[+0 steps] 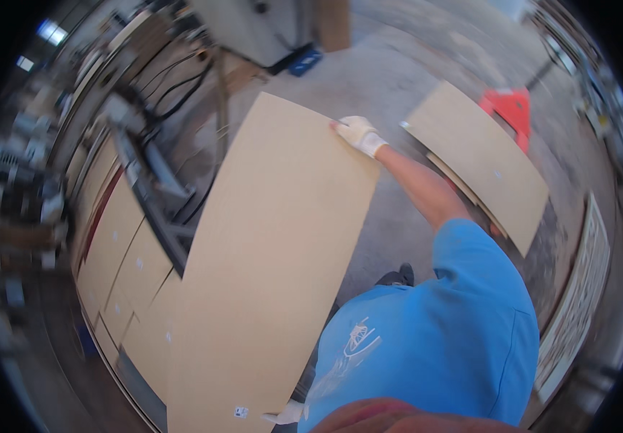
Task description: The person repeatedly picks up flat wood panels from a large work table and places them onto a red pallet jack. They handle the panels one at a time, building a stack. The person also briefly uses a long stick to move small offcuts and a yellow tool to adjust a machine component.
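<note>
Beige panel [282,238]: was held long and slanting, reaching from just under the right hand [358,135] down and leftward, as far as beside the left hand [291,413]. Was gripped at the far edge, close to its right corner, by the right hand in a white glove, with fingers closed over the edge, pinching the panel. Was met at its near right edge by the left hand, also gloved and mostly hidden by the blue shirt [427,339]; could not tell from this view whether pinched there or only supported. Bore a small white label [240,413] just left of the left hand. Covered, in this view, part of the flat boards [109,260] well left of the right hand; could not tell whether touching them.

Seemed, by judgement, to be at the step of handling by two hands, grasped and not yet released. For the next move, probably called for an even grip at both ends, against bending or twisting, and for care with the stacked boards [481,166] right of the right hand, and the red frame [520,106] beyond them.
</note>
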Available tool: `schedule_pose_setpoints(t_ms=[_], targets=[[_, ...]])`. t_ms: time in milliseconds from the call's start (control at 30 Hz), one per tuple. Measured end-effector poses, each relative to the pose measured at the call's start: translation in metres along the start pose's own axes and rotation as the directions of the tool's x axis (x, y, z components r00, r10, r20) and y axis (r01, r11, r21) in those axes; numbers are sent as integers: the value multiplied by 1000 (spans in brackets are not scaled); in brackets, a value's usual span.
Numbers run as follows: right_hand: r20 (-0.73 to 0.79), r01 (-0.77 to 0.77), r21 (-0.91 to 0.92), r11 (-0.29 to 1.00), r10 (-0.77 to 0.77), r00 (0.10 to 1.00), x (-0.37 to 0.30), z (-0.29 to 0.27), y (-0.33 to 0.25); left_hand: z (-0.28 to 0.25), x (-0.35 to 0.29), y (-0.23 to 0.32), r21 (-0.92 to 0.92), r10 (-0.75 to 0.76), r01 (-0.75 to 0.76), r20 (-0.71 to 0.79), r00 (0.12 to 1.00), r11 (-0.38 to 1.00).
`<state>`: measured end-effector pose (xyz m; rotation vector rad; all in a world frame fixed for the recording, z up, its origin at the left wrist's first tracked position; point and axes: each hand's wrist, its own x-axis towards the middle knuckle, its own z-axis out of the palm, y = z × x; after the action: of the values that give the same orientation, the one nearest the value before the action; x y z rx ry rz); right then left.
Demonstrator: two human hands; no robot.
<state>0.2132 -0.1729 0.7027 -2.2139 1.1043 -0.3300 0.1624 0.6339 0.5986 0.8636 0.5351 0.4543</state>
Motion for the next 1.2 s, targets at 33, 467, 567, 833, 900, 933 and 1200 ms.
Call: schedule_pose_setpoints(t_ms=[33, 467, 567, 833, 900, 933, 1200], targets=[[-31, -8, -31, 999, 7, 1000, -3, -28, 41, 15, -6, -9, -22, -39, 41, 47, 998, 999], [-563, -588, 536, 606, 776, 286, -485, -290, 509, 310, -271, -154, 360, -744, 760, 626, 232, 540], [-584, -435, 687, 581, 799, 145, -621, -297, 543, 337, -370, -229, 517, -854, 759, 510, 98, 396], [-607, -637, 709, 303, 721, -333, -808, -385, 548, 292, -675, -462, 882, -932, 450, 270, -242, 139], [-604, -677, 694, 244, 710, -362, -841, -413, 542, 262, -749, -504, 887, -924, 457, 123, -362, -61], [-695, -669, 672, 317, 581, -423, -856, -418, 540, 244, -778, -516, 872, -884, 446, 32, -466, -203], [-562, -698, 715, -38, 561, -607, -1050, -466, 524, 57, -994, -540, 861, -831, 220, -328, -450, -459]])
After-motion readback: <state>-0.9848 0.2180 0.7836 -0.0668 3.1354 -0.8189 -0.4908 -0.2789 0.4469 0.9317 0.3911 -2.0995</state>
